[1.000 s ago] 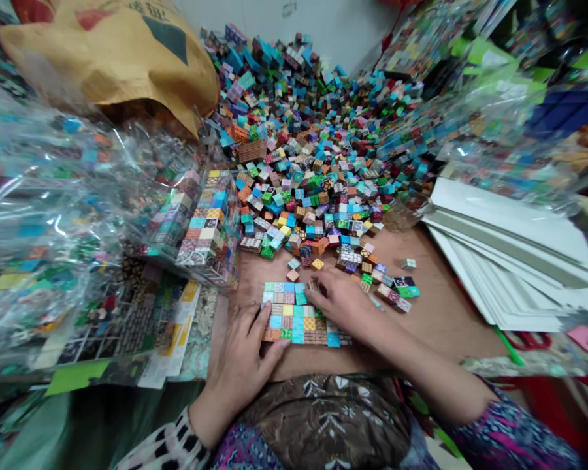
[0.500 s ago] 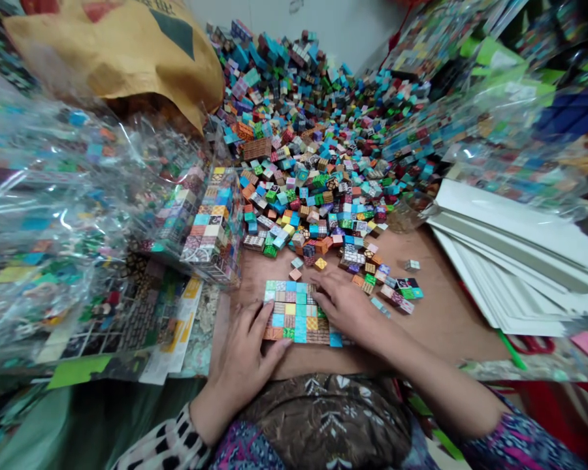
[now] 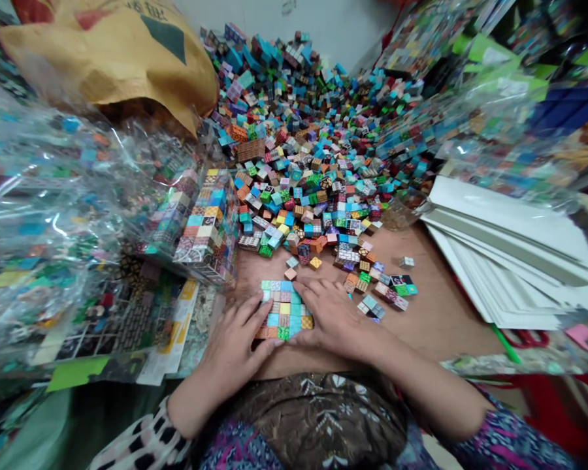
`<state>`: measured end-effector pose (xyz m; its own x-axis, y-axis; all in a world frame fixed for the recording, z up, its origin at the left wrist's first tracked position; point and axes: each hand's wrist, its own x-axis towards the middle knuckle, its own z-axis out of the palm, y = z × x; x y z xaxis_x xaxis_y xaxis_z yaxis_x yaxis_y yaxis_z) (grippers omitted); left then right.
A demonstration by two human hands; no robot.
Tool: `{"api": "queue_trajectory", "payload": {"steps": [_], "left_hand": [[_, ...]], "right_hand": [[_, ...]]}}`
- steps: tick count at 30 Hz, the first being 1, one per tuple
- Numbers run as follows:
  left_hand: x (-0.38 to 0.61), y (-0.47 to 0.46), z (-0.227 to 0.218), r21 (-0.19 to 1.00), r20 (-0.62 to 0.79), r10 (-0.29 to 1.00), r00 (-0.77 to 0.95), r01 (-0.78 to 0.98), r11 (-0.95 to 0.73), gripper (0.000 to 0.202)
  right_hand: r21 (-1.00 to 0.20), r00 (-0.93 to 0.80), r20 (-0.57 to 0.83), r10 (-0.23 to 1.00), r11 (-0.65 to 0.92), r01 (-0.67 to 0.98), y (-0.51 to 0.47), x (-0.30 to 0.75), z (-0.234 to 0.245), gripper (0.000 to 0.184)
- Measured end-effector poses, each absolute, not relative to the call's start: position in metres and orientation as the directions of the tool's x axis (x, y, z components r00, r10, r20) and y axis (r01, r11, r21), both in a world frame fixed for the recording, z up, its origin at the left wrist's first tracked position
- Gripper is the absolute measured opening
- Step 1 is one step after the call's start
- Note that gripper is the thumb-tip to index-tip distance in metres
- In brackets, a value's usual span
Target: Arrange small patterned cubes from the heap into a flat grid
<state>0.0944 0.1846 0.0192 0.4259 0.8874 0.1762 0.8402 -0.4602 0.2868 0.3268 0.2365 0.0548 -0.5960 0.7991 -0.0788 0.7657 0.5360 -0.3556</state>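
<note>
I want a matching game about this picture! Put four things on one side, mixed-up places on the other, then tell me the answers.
Things
1. left hand
2. right hand
3. big tan bag
4. white sheets

Places
A. fanned out on the right side of the picture
B. over the right part of the block grid
C. top left of the picture
D. at the block grid's left edge

Answers
1-D, 2-B, 3-C, 4-A

The hands [image 3: 334, 318] hide parts of the block layer [image 3: 283, 308].
</note>
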Motion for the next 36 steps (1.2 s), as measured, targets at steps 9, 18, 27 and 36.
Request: {"api": "queue_trajectory", "payload": {"steps": [9,18,27,36], "left_hand": [[0.087,0.184,0.028,0.536,0.064,0.95,0.307,0.792,-0.292,0.068],[0.091,0.178,0.024,0.576,0.083,0.93,0.357,0.744,-0.337,0.06],[0.089,0.192,0.036,0.489,0.027,0.908,0.418,0.787,-0.377,0.077],[0.104,0.218,0.049,0.374,-0.23,0.845,0.483,0.845,-0.381,0.091]], "right_hand": [[-0.288,-0.607,-0.089,0.79,0.563,0.775,0.229,0.326,0.051,0.106],[-0.248,-0.604,-0.124,0.787,0.565,0.787,0.226,0.322,0.051,0.097],[-0.288,-0.599,-0.126,0.791,0.549,0.785,0.231,0.317,0.054,0.11],[-0.353,-0.577,-0.166,0.8,0.498,0.792,0.243,0.314,0.053,0.116]]}}
